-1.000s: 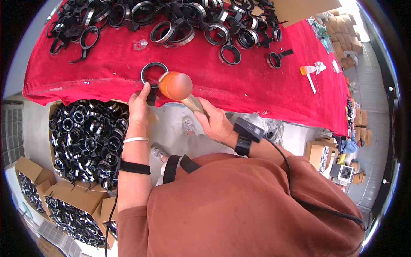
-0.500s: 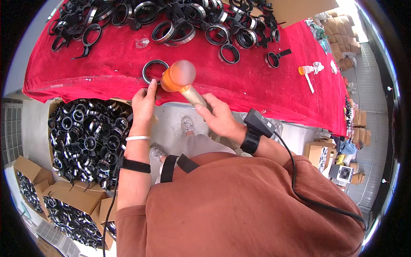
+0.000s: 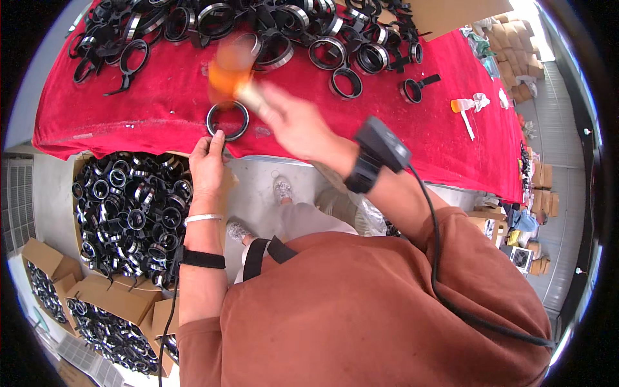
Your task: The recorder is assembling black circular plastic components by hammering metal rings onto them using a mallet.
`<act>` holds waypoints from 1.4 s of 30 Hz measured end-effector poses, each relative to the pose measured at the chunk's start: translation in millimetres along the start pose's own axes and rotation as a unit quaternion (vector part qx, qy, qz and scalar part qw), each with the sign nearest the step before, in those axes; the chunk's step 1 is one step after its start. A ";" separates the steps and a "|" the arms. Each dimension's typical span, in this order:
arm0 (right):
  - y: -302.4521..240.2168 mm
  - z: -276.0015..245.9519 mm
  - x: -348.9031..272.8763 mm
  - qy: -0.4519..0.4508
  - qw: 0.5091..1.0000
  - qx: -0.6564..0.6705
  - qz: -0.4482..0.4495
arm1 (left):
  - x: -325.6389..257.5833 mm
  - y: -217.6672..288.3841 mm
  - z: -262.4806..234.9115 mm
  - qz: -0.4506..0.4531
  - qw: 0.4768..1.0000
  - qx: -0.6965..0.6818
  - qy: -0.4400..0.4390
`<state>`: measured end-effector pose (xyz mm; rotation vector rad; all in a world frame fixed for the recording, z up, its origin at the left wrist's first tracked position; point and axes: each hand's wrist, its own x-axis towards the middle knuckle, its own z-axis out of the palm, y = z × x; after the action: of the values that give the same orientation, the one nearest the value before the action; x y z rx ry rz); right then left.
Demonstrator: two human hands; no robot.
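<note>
My left hand (image 3: pixel 208 160) pinches the near edge of a black ring with a silver rim (image 3: pixel 245 122), which lies at the front edge of a red cloth-covered table (image 3: pixel 161 109). In my right hand (image 3: pixel 300 126) is a mallet (image 3: pixel 232 72) with an orange head and a pale handle, its fingers wrapped round the handle. Motion blurs the mallet head, which shows just beyond the ring; I cannot tell its height above the cloth. Behind it, many black-and-silver rings with strap-like tabs (image 3: pixel 271 51) are heaped along the far side of the table.
A cardboard box full of similar rings (image 3: pixel 132 216) stands on the floor at left, with more filled boxes (image 3: pixel 109 329) nearer. One tabbed ring (image 3: pixel 411 90) lies apart at right. Beyond it sits a small orange-and-white object (image 3: pixel 459 106). A cable (image 3: pixel 429 226) runs from my right wrist.
The mallet has swung left and away from me with my right hand. The ring and my left hand have shifted slightly left and toward me.
</note>
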<state>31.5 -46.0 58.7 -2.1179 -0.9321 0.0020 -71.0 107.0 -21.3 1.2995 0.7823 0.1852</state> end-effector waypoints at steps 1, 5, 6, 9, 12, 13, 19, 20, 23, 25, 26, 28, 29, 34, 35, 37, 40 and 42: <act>-1.3 0.4 8.0 -0.050 0.996 0.023 0.070 | 0.3 -0.9 -4.5 -0.007 1.000 0.008 -0.003; -22.5 -16.0 32.8 -0.095 0.980 0.074 0.158 | -3.8 4.7 -7.1 -0.040 0.999 -0.020 -0.008; -31.0 -20.3 37.7 -0.069 0.983 0.111 0.127 | -1.6 4.1 -7.5 -0.038 0.999 -0.022 -0.004; -61.6 -34.2 49.0 -0.036 0.977 0.185 0.096 | -2.5 0.1 -8.3 -0.029 0.999 -0.018 0.006; -22.1 6.9 33.0 0.086 0.986 0.103 -0.101 | 0.6 1.8 -1.0 -0.027 0.999 -0.030 0.027; -2.8 16.0 17.2 -0.031 0.997 0.048 -0.044 | 1.7 1.8 0.9 -0.026 0.999 -0.032 0.014; -42.4 -0.1 33.6 -0.148 0.986 0.073 -0.014 | 13.0 -4.9 -7.1 0.006 0.999 -0.023 0.030; -43.8 2.0 32.5 -0.151 0.986 0.073 -0.016 | 15.5 -6.5 -5.9 0.008 0.999 -0.025 0.046; -38.4 11.3 20.0 -0.062 0.993 0.094 -0.046 | 13.5 -6.5 -3.5 0.007 0.998 -0.007 0.064; -19.1 19.2 14.3 -0.130 0.991 0.027 0.014 | 13.7 -2.7 1.3 0.009 0.997 0.000 0.076; -12.8 17.8 19.8 -0.126 0.992 0.026 0.013 | 13.7 0.2 2.8 0.009 0.998 -0.009 0.068; -15.7 11.1 28.8 -0.115 0.992 0.049 0.011 | 10.8 -3.3 -0.1 0.003 0.998 -0.016 0.061; -15.2 6.2 24.0 -0.098 0.988 0.106 0.058 | 11.7 -6.4 -3.4 0.004 0.999 -0.017 0.040; -31.5 -18.0 6.5 -0.045 0.946 0.238 0.213 | 8.9 -2.1 -2.0 -0.012 0.999 -0.023 0.028; 3.2 2.7 -15.5 -0.020 0.959 0.205 0.194 | 13.8 -4.1 1.6 -0.004 0.999 -0.037 0.009; 10.7 10.6 -18.2 -0.016 0.962 0.167 0.214 | 13.2 -4.3 3.0 0.003 0.999 -0.028 0.018; -3.3 -9.6 -15.7 -0.033 0.929 0.248 0.272 | 10.4 -0.4 -1.8 -0.009 0.999 -0.026 0.027; -19.0 -22.1 -22.6 -0.020 0.935 0.258 0.243 | 12.0 2.2 -2.2 -0.024 0.999 -0.034 0.029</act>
<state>9.9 -67.2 79.7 -1.7953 -0.3485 0.4906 -62.9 115.8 -24.4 1.2138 0.8487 0.2103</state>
